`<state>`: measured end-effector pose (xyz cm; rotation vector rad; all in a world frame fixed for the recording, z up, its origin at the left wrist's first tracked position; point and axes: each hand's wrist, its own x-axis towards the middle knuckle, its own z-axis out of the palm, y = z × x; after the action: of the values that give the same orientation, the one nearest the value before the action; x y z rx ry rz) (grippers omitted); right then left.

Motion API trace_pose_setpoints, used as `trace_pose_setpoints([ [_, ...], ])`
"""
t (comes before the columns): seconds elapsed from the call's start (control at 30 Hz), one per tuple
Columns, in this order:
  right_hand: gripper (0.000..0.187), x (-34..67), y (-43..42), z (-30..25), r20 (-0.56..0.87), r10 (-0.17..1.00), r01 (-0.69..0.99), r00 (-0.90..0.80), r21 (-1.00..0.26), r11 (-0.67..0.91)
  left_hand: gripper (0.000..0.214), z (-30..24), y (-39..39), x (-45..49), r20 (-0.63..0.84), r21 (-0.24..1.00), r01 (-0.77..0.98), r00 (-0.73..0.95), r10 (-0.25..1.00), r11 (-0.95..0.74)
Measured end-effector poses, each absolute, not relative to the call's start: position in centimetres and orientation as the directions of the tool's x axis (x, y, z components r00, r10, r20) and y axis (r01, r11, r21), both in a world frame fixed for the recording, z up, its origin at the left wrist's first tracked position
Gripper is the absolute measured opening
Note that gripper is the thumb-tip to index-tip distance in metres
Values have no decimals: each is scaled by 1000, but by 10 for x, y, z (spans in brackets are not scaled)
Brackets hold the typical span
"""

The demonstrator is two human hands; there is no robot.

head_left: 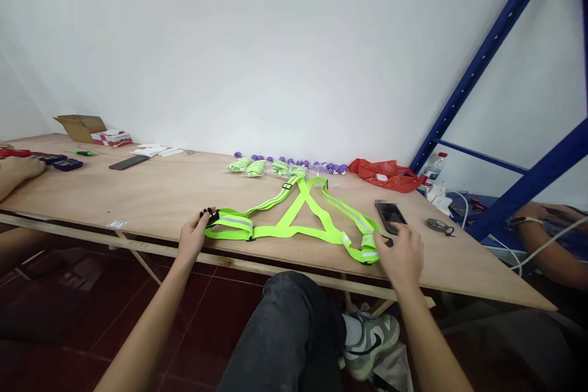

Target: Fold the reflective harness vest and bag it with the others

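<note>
- Neon-yellow strap harness [288, 232] spread over the table [160, 193] at the centre of the frame, straps crossing toward the top, folded loops at left and right.
- Left of centre: left hand [193, 236], grip closed, fingertips pinching a black buckle [212, 217] at the harness's left end.
- Right of centre: right hand [405, 255], grip nearly closed, thumb and fingers around a dark clip [388, 241] beside the right loop [368, 245]; cannot tell how firmly.
- Risk, lower right of centre: right loop bunched near the table's front edge; with a slack right grip or a downward pull, liable to slide over.
- Risk, both ends: webbing doubled over; with a turn of either wrist, liable to twist into a kink.
- Risk, above the right hand: phone [389, 214] just beside the fingers; with a wide sweep, easily knocked, likewise the round metal case [436, 224] farther right.
- Risk, upper centre: straps against or just beside the bagged bundles [256, 168], cannot tell which; with a sharp tug, apt to catch plastic and scatter the purple items [337, 168] behind.
- Risk, above centre: black slider [287, 186] apt to shift under uneven pull, leaving mismatched strap lengths.
</note>
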<state>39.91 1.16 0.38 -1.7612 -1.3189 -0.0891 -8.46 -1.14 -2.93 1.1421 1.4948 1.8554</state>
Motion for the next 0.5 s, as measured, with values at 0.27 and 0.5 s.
trace_pose_setpoints([
  [0.27,63,192,-22,6,201,824,707,-530,-432,560,24,-37,20,-76,10,826,-409,-678,735,-388],
  [0.5,70,176,-22,2,14,799,755,-601,-320,573,28,-36,24,-107,-100,778,-478,-734,672,-407],
])
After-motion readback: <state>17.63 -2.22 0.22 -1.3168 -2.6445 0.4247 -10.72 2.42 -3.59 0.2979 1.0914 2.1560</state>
